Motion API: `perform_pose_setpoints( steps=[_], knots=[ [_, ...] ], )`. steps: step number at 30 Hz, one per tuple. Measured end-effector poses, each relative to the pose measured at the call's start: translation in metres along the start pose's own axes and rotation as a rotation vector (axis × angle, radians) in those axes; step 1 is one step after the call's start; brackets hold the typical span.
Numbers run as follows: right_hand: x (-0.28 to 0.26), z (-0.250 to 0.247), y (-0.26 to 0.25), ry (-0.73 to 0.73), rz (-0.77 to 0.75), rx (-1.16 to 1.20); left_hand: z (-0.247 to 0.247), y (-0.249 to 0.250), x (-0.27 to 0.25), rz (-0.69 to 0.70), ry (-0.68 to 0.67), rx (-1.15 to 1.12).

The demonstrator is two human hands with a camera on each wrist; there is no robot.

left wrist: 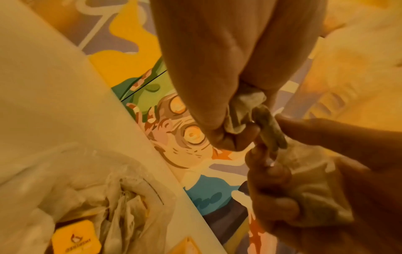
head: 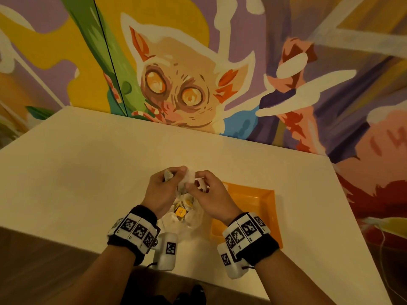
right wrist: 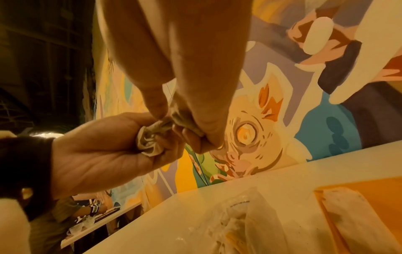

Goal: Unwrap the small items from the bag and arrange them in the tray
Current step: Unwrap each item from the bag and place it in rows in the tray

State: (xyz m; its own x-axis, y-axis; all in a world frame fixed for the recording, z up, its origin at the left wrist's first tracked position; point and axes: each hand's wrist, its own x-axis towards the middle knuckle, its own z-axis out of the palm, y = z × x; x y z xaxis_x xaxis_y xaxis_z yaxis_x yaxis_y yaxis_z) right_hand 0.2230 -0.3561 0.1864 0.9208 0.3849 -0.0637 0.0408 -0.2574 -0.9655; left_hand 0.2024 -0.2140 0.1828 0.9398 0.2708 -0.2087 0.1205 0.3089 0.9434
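Both hands hold one small item [head: 189, 176] above the clear plastic bag [head: 191, 221]. My left hand [head: 176, 178] grips its crumpled white wrapper [right wrist: 150, 142]. My right hand [head: 195, 183] pinches the greenish part [left wrist: 269, 127] that sticks out of the wrapper, with more white wrapping bunched in its palm. The bag lies open on the table and holds several more white-wrapped items, some with a yellow tag [left wrist: 76, 238]. The orange tray [head: 253, 201] sits just right of the bag, and a white item [right wrist: 356, 221] lies in it.
The white table [head: 88, 172] stands against a painted mural wall [head: 176, 84]. Its near edge runs just below my wrists, and its right edge falls off past the tray. A thin cable [head: 383, 249] hangs beyond the table at the right.
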Motion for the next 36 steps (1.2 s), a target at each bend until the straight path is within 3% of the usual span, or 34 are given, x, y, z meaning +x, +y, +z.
perform_pose_setpoints(
  steps=[5, 11, 16, 21, 24, 29, 36],
  knots=[
    [-0.005, -0.007, 0.005, -0.025, 0.165, 0.167, -0.002, 0.007, 0.001, -0.100, -0.014, -0.112],
    [-0.008, -0.009, 0.013, 0.031, 0.075, 0.094, -0.005, 0.005, 0.007, -0.153, -0.033, 0.087],
    [-0.009, -0.013, 0.017, 0.101, 0.048, 0.126, 0.007, 0.012, 0.002, -0.116, -0.105, 0.277],
    [-0.007, -0.015, 0.019, 0.169, 0.007, 0.157, 0.022, 0.017, -0.008, 0.022, -0.181, 0.457],
    [-0.004, -0.015, 0.019, 0.201, -0.009, 0.187, 0.026, 0.012, -0.005, 0.037, -0.166, 0.476],
    [-0.003, -0.018, 0.020, 0.234, -0.056, 0.145, 0.020, 0.010, 0.004, 0.183, -0.121, 0.638],
    [-0.002, -0.028, 0.032, 0.208, -0.074, -0.012, 0.021, 0.015, 0.006, 0.276, -0.137, 0.605]
  ],
)
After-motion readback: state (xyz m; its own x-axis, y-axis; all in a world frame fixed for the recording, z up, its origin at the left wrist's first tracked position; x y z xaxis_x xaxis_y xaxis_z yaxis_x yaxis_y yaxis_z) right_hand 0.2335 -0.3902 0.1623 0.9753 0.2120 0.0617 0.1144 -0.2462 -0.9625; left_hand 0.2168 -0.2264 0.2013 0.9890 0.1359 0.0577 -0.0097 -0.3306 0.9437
